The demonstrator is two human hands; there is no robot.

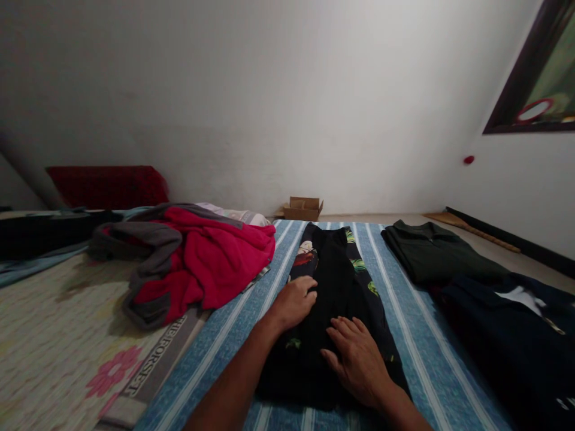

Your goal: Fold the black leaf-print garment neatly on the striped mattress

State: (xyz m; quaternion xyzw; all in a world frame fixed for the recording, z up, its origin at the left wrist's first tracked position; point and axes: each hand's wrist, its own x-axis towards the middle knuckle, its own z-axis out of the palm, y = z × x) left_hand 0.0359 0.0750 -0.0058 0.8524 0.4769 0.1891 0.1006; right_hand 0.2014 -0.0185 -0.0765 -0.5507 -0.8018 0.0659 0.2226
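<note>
Far left I see a red cushion (pixel 108 185) against the wall, and before it a heap of clothes, a red and grey jacket (pixel 197 260) on top, lying loose and unfolded on a flowered mat (pixel 58 335). It spills onto the edge of the blue striped sheet (pixel 417 335) that covers the floor in front of me.

My left hand (pixel 294 302) lies on the left edge of the black printed garment (pixel 336 281), fingers curled over that edge, gripping nothing that I can make out. The garment lies in a long narrow strip down the middle of the sheet, sides turned in, which I judge is why both palms rest on it: to keep it flat. My right hand (pixel 357 359) lies open, fingers apart, pressing its near end.

To the right lie a dark green shirt (pixel 431 254) and a navy shirt (pixel 516 335), flat, side by side. Behind, a small cardboard box (pixel 303 209) stands by the bare white wall (pixel 269 90); a dark frame (pixel 534 78) hangs upper right.
</note>
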